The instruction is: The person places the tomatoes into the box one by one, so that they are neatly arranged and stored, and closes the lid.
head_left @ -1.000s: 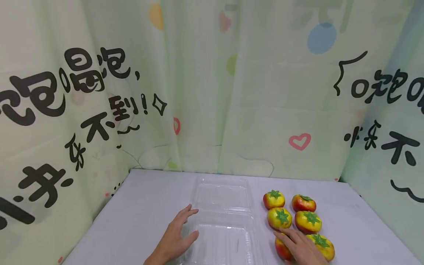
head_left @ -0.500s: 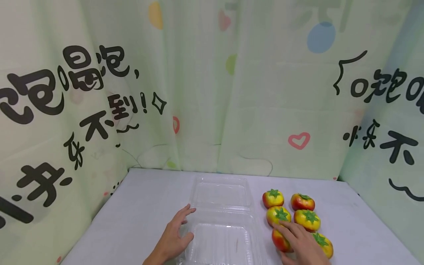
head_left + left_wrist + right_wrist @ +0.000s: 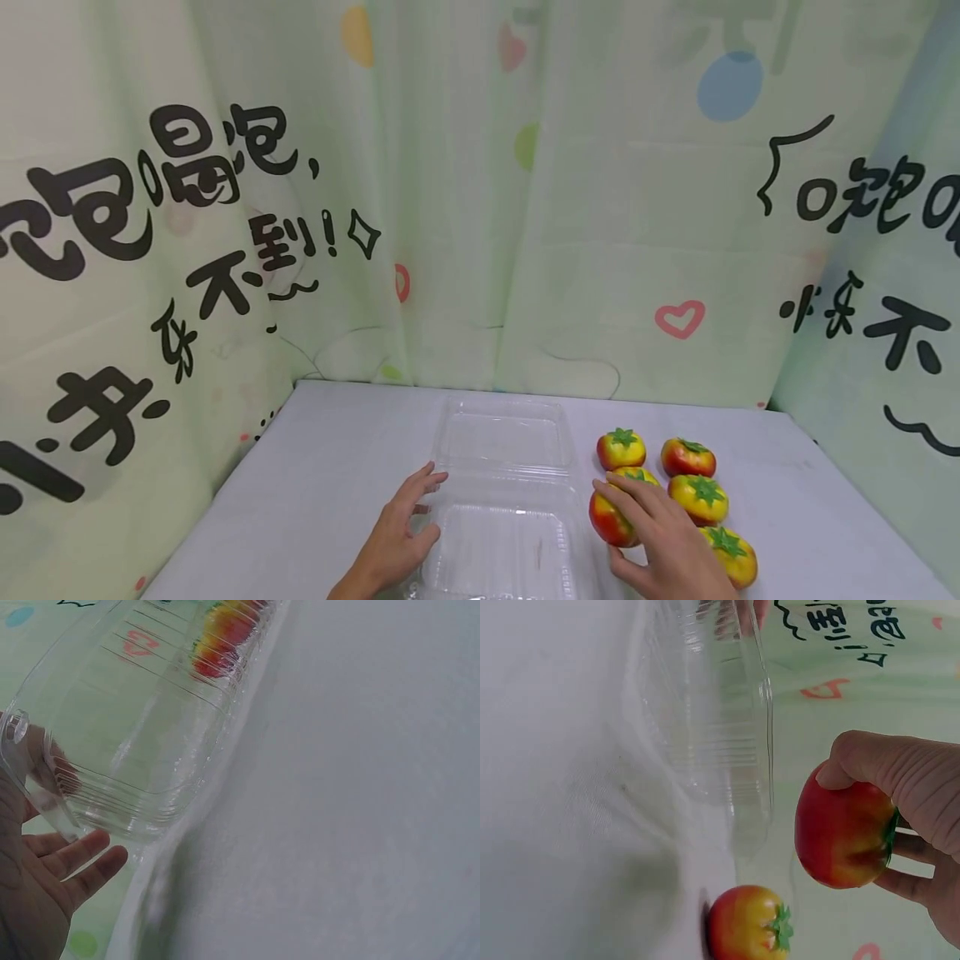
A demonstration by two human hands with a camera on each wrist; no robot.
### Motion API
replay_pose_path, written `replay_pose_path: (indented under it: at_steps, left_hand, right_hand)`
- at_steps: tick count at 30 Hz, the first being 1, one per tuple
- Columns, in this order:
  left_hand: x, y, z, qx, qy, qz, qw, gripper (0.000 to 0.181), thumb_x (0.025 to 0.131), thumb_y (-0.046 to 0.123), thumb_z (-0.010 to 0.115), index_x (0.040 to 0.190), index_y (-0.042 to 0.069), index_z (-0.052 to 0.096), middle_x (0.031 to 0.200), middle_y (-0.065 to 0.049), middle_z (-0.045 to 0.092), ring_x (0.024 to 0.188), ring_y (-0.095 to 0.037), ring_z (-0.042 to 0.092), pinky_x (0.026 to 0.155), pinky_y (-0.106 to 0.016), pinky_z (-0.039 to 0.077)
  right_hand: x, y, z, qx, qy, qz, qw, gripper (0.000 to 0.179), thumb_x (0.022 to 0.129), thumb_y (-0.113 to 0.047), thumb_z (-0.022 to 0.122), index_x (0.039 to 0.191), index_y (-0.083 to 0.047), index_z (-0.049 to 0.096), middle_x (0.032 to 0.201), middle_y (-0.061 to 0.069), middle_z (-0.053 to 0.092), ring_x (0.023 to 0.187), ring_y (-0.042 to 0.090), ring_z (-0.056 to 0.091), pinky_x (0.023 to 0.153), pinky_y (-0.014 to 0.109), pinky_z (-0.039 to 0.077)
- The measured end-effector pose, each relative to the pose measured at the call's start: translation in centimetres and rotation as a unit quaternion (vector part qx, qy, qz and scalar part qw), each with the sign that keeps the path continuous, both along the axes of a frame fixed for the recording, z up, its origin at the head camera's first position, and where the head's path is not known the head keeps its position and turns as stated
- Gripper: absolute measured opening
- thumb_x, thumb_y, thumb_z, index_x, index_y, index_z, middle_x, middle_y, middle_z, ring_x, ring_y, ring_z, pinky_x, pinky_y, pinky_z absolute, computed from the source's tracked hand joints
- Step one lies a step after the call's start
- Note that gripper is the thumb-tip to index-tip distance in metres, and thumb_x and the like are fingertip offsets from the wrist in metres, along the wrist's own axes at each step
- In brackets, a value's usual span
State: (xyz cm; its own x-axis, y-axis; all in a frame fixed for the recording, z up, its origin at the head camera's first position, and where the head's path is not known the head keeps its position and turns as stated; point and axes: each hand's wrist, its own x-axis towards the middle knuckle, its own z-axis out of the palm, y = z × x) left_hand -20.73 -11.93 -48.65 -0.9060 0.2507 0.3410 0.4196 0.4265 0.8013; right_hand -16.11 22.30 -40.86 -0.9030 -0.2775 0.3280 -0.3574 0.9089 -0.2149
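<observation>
Gripping a red-and-yellow fruit (image 3: 609, 521) with a green leafy top, your right hand (image 3: 667, 546) is closing thumb and bent fingers around its sides and is holding it off the table (image 3: 300, 500), just right of a clear tray (image 3: 510, 550). Your left hand (image 3: 393, 533) is resting loosely spread at the tray's left edge, holding nothing; whether its fingers are touching the plastic, you cannot tell. A clear lid (image 3: 506, 437) is lying flat on the far side of the tray.

Five similar fruits are sitting to the right: a far-left one (image 3: 621, 450), a partly covered one (image 3: 636, 475) behind your grip, a far-right one (image 3: 688, 458), a middle-right one (image 3: 699, 498) and a near-right one (image 3: 735, 560).

Pale green curtains (image 3: 600, 208) are hanging around the table, showing bold black Chinese writing. On the left you are reading "喝泡," (image 3: 221, 154) and, sloping below, "快乐不到!" (image 3: 221, 283). On the right, "快乐不" (image 3: 858, 321) is showing beneath characters running out of view, near a pink heart outline (image 3: 680, 305).
</observation>
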Motion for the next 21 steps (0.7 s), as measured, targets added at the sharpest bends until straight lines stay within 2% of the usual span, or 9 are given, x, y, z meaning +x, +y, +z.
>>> replay_pose_path:
  at_steps: [6,11,15,21]
  left_hand:
    - [0.0,0.0,0.0,0.001,0.000,0.002,1.0000,0.061,0.082,-0.004,0.056,0.143,0.003,0.053,0.158,-0.024,0.038,0.130,-0.037,0.055,0.094,-0.037,0.056]
    - [0.0,0.0,-0.1,-0.001,0.001,0.002,1.0000,0.061,0.082,-0.004,0.056,0.143,0.003,0.053,0.158,-0.024,0.038,0.130,-0.037,0.055,0.094,-0.036,0.056]
    - [-0.1,0.0,-0.1,0.000,0.000,0.004,1.0000,0.061,0.081,-0.004,0.055,0.143,0.003,0.053,0.158,-0.024,0.038,0.130,-0.036,0.055,0.094,-0.036,0.056]
    - [-0.1,0.1,-0.1,-0.001,0.002,0.004,1.0000,0.061,0.081,-0.004,0.055,0.142,0.003,0.054,0.158,-0.024,0.038,0.130,-0.036,0.056,0.094,-0.037,0.057]
  right_hand:
    - [-0.4,-1.6,0.7,-0.025,-0.031,0.000,0.9992,0.077,0.071,-0.024,0.093,0.141,-0.027,0.060,0.142,-0.001,0.059,0.128,0.028,0.056,0.092,0.051,0.058]
    - [-0.8,-3.0,1.1,-0.033,-0.038,0.004,0.9987,0.078,0.072,-0.024,0.092,0.142,-0.028,0.059,0.145,-0.001,0.057,0.130,0.030,0.054,0.093,0.053,0.058]
    - [-1.0,-4.0,1.3,-0.048,-0.033,0.011,0.9982,0.078,0.072,-0.025,0.093,0.142,-0.030,0.059,0.143,-0.003,0.058,0.130,0.028,0.055,0.091,0.048,0.059]
    - [-1.5,-5.2,1.1,-0.055,0.007,0.034,0.9979,0.076,0.070,-0.023,0.093,0.140,-0.030,0.061,0.138,-0.004,0.061,0.122,0.021,0.058,0.087,0.039,0.061]
